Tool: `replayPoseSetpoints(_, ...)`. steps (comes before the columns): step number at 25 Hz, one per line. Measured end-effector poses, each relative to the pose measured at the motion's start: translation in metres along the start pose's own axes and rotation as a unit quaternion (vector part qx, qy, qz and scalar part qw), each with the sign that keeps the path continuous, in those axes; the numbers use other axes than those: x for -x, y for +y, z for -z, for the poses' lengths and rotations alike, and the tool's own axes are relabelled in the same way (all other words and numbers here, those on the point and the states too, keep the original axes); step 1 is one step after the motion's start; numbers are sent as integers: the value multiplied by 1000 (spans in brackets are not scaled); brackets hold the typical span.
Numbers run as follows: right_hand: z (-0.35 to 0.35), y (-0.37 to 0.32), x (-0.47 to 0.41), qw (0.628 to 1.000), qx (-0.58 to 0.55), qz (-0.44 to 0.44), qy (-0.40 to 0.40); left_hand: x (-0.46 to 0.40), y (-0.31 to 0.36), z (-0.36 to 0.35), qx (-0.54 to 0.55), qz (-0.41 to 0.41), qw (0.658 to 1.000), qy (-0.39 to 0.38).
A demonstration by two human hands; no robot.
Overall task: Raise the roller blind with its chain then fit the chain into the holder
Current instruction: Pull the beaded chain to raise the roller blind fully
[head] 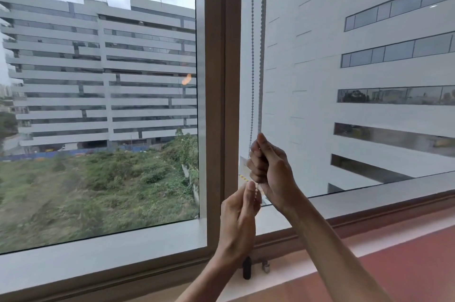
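Note:
A grey bead chain (252,55) hangs in two strands just right of the brown window post (222,79). My right hand (270,168) grips the right strand (262,55) in a fist at about sill height. My left hand (240,218) is just below it, fingers curled round the chain's lower part. A small black piece (247,267) hangs under my left wrist, and a small metal holder (265,266) sits on the lower frame beside it. No blind fabric shows in the panes.
The window frame's white ledge (369,200) and a reddish-brown sill (406,252) run along the bottom right. Grey buildings and a grassy lot lie outside the glass.

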State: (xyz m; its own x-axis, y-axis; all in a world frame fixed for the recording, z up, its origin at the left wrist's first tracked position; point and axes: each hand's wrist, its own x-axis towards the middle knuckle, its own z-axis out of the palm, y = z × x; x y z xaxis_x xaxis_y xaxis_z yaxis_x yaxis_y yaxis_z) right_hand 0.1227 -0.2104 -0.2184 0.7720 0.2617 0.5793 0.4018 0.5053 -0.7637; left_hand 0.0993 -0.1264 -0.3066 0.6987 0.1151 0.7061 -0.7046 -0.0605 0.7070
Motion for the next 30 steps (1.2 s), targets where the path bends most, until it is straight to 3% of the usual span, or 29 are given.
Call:
replayPoseSetpoints(3, -1, 2, 0, 999, 20, 13, 25, -4, 1, 14, -37, 8, 999, 30)
replayPoseSetpoints(8, 0, 3, -5, 999, 24, 23, -14, -58, 44, 27, -51, -32, 997, 58)
replayPoseSetpoints(12, -2, -1, -12, 997, 68, 6, -24, -127, 104, 19, 6, -39, 999, 14)
replayPoseSetpoints(15, 2, -14, -22, 983, 184, 4, -12, -169, 153, 10, 114, 8, 992, -53)
replayPoseSetpoints(19, -4, -62, -49, 946, 307, 82, 70, -199, 206, 3, 166, 41, 981, -93)
replayPoseSetpoints(25, -39, -164, -103, 907, 335, 243, 81, -212, 228, -11, 195, 4, 980, -36)
replayPoseSetpoints(27, -58, -197, -121, 910, 322, 248, 80, -214, 226, -15, 191, -22, 981, -15)
replayPoseSetpoints(30, -85, -232, -140, 945, 253, 205, 43, -214, 220, -19, 172, -70, 983, 5)
